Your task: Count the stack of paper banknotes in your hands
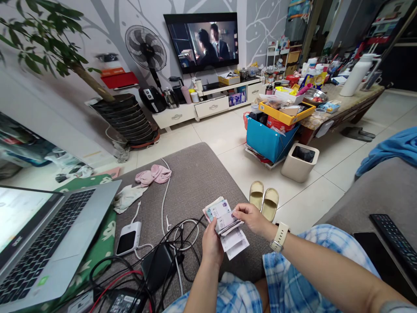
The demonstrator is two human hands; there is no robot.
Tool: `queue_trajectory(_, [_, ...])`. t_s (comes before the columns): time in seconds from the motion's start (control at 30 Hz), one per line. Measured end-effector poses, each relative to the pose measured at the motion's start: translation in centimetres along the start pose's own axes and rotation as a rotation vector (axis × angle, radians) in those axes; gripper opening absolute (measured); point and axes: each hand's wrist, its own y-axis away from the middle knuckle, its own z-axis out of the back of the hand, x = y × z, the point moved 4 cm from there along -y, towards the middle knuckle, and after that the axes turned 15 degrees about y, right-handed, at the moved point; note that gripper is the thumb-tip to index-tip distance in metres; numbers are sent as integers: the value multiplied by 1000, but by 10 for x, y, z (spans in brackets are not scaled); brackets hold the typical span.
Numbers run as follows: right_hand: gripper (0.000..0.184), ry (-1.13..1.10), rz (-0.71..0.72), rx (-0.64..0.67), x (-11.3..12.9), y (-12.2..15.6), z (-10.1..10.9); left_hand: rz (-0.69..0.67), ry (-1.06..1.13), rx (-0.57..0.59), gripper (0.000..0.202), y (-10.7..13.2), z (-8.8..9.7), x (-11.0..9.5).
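My left hand [211,244] grips a stack of printed paper slips [225,221] from below, above the grey sofa cushion [198,174]. The slips fan out, and some hang loose at the lower edge. My right hand [251,218] comes in from the right, its fingers and thumb pinching the stack's upper side. A white watch [279,237] sits on my right wrist. Black cables [172,256] lie on the cushion just left of my left hand.
A silver laptop [52,234] sits at left, near a white power bank [129,238] and a pink cloth [153,175]. A TV remote [395,241] lies at right. Beige slippers [263,200], a blue crate [269,139] and a beige bin [300,161] stand on the tiled floor beyond.
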Motion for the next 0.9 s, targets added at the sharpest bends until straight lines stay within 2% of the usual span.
queue_trajectory(0.17, [48,-7,-52,7,1,0,-1,22,0,-16,22,4,-3,-2])
queue_trajectory(0.33, [50,-18,-59,90,0,0,-3,18,-13,19,22,7,-6,0])
queue_trajectory(0.57, [40,128,-120,-92,-27,-6,4,-33,-65,70,19,8,-4,4])
queue_trajectory(0.9, [30,208,-121,-124,-34,-8,8,-54,-120,118,32,9,-4,5])
